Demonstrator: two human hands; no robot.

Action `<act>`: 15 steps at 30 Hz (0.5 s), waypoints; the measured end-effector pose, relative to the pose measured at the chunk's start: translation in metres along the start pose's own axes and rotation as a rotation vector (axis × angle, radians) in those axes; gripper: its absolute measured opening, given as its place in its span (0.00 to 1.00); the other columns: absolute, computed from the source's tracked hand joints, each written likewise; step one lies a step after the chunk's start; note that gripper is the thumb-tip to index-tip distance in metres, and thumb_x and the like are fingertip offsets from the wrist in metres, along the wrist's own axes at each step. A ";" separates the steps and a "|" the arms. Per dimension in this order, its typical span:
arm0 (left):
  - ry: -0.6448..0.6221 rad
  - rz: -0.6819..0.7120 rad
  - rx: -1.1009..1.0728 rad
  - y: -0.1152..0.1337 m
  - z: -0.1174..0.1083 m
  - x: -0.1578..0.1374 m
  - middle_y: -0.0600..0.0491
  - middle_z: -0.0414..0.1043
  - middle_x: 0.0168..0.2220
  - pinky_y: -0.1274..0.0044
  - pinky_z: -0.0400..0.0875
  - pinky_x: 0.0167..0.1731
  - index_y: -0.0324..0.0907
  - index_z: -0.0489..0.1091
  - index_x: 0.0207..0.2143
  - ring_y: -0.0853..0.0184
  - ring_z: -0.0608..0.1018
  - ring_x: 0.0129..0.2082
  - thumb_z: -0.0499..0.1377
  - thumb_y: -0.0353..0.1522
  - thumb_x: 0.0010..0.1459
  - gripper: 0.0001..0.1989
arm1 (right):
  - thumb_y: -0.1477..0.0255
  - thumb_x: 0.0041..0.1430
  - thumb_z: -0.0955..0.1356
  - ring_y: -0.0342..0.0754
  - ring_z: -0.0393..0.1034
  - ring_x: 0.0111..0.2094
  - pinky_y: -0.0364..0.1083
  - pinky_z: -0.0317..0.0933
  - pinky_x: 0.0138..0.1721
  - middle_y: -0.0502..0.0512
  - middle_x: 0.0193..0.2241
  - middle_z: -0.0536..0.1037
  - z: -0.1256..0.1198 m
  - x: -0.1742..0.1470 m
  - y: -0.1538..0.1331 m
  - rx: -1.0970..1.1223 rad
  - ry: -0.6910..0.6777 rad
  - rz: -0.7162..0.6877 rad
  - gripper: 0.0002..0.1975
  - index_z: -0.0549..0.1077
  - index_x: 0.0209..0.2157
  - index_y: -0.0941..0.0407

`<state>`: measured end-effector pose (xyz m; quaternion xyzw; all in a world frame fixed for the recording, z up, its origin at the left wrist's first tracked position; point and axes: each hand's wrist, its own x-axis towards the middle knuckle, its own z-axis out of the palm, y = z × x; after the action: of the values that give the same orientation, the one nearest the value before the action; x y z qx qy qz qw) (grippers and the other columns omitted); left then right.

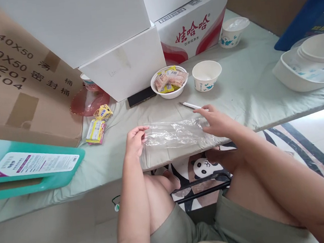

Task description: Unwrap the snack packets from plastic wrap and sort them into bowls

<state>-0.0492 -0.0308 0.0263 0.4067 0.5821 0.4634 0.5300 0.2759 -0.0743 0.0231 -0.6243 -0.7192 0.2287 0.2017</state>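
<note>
A clear, crinkled plastic bag (174, 133) lies flat along the front edge of the cloth-covered table. At its left end, my left hand (135, 140) pinches the plastic between thumb and fingers. Over the bag's right end is my right hand (215, 120), fingers apart, with the index finger reaching toward a slim white pen-like tool (190, 105). Whether that finger touches the tool, I cannot tell. Just beyond stand a white bowl (171, 94) of wrapped snacks and a paper cup (207, 76) with a blue leaf print.
Two snack packets (95, 131) and a red plastic dish (87, 102) lie to the left, near a green jug (76, 160). A dark phone (141, 97) rests before the white boxes (124, 64). White containers (289, 71) and a lidded cup (230, 36) are on the right.
</note>
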 end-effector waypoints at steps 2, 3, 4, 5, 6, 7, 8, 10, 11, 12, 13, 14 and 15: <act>-0.026 -0.033 -0.066 0.001 0.000 -0.001 0.49 0.77 0.30 0.83 0.65 0.19 0.38 0.73 0.25 0.74 0.73 0.22 0.65 0.36 0.41 0.10 | 0.71 0.53 0.68 0.53 0.74 0.40 0.54 0.70 0.41 0.62 0.53 0.72 -0.002 0.003 -0.005 0.033 0.099 -0.018 0.21 0.74 0.51 0.51; -0.045 -0.035 -0.099 0.001 0.001 -0.002 0.50 0.76 0.28 0.81 0.71 0.23 0.38 0.72 0.25 0.72 0.76 0.24 0.66 0.40 0.43 0.13 | 0.69 0.56 0.67 0.54 0.74 0.42 0.55 0.70 0.43 0.62 0.50 0.74 -0.003 0.006 -0.009 0.077 0.138 -0.032 0.17 0.75 0.47 0.52; -0.066 -0.031 -0.123 0.002 0.002 -0.003 0.51 0.74 0.27 0.78 0.75 0.28 0.39 0.71 0.24 0.70 0.78 0.27 0.67 0.42 0.43 0.16 | 0.69 0.57 0.66 0.55 0.74 0.43 0.55 0.69 0.45 0.61 0.47 0.75 -0.003 0.009 -0.013 0.128 0.157 -0.049 0.14 0.75 0.45 0.53; -0.092 -0.025 -0.131 0.003 0.002 -0.004 0.53 0.72 0.25 0.77 0.77 0.30 0.39 0.69 0.24 0.68 0.79 0.29 0.69 0.42 0.42 0.18 | 0.70 0.58 0.66 0.55 0.74 0.44 0.56 0.69 0.47 0.60 0.44 0.77 -0.002 0.013 -0.018 0.178 0.153 -0.066 0.12 0.75 0.44 0.53; -0.122 -0.019 -0.122 0.004 0.003 -0.005 0.55 0.71 0.26 0.77 0.77 0.30 0.40 0.68 0.25 0.67 0.80 0.30 0.71 0.41 0.39 0.19 | 0.70 0.59 0.66 0.55 0.74 0.46 0.57 0.69 0.49 0.59 0.43 0.78 -0.001 0.018 -0.024 0.226 0.130 -0.082 0.11 0.75 0.43 0.53; -0.156 -0.016 -0.106 0.006 0.003 -0.006 0.56 0.70 0.28 0.78 0.76 0.27 0.40 0.68 0.27 0.66 0.81 0.31 0.73 0.38 0.37 0.20 | 0.70 0.59 0.66 0.55 0.74 0.47 0.58 0.68 0.51 0.59 0.44 0.78 0.001 0.022 -0.029 0.274 0.094 -0.095 0.11 0.74 0.43 0.53; -0.193 -0.018 -0.091 0.007 0.003 -0.008 0.55 0.71 0.30 0.80 0.74 0.23 0.41 0.67 0.29 0.65 0.81 0.32 0.74 0.35 0.34 0.22 | 0.69 0.59 0.67 0.55 0.74 0.49 0.58 0.68 0.52 0.60 0.46 0.79 0.003 0.026 -0.034 0.329 0.048 -0.103 0.12 0.74 0.44 0.53; -0.282 -0.034 -0.078 0.008 0.003 -0.011 0.53 0.72 0.37 0.84 0.67 0.16 0.43 0.68 0.33 0.63 0.82 0.33 0.75 0.33 0.33 0.25 | 0.67 0.58 0.70 0.55 0.74 0.52 0.58 0.67 0.55 0.61 0.50 0.78 0.008 0.033 -0.042 0.476 -0.068 -0.090 0.16 0.73 0.48 0.53; -0.329 -0.044 -0.079 0.009 0.002 -0.013 0.52 0.72 0.40 0.84 0.64 0.14 0.43 0.69 0.35 0.63 0.82 0.33 0.75 0.33 0.33 0.25 | 0.66 0.57 0.71 0.54 0.74 0.52 0.58 0.68 0.55 0.62 0.51 0.78 0.010 0.035 -0.045 0.566 -0.144 -0.073 0.19 0.72 0.50 0.53; -0.379 -0.056 -0.081 0.009 0.002 -0.015 0.50 0.73 0.42 0.85 0.63 0.13 0.43 0.69 0.35 0.63 0.82 0.33 0.74 0.33 0.33 0.25 | 0.65 0.56 0.72 0.54 0.74 0.52 0.56 0.69 0.54 0.62 0.52 0.77 0.012 0.035 -0.047 0.659 -0.228 -0.053 0.22 0.71 0.52 0.53; -0.427 -0.067 -0.080 0.008 0.002 -0.016 0.49 0.73 0.44 0.84 0.63 0.13 0.43 0.70 0.36 0.63 0.82 0.32 0.74 0.33 0.33 0.24 | 0.64 0.55 0.73 0.52 0.75 0.51 0.55 0.71 0.52 0.62 0.52 0.77 0.014 0.035 -0.048 0.745 -0.319 -0.031 0.26 0.69 0.54 0.52; -0.470 -0.077 -0.074 0.008 0.002 -0.017 0.49 0.73 0.45 0.84 0.63 0.12 0.43 0.71 0.35 0.63 0.81 0.31 0.74 0.34 0.34 0.23 | 0.64 0.53 0.74 0.51 0.76 0.48 0.53 0.72 0.49 0.61 0.51 0.78 0.017 0.034 -0.049 0.815 -0.417 -0.015 0.29 0.68 0.55 0.52; -0.503 -0.083 -0.067 0.008 0.002 -0.018 0.48 0.74 0.45 0.83 0.63 0.12 0.43 0.72 0.34 0.64 0.81 0.30 0.73 0.34 0.35 0.22 | 0.64 0.51 0.75 0.50 0.77 0.45 0.51 0.73 0.46 0.60 0.49 0.80 0.019 0.032 -0.049 0.865 -0.516 -0.004 0.30 0.68 0.55 0.52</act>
<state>-0.0457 -0.0456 0.0381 0.4673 0.4325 0.3447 0.6897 0.2204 -0.0497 0.0362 -0.4052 -0.5865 0.6522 0.2578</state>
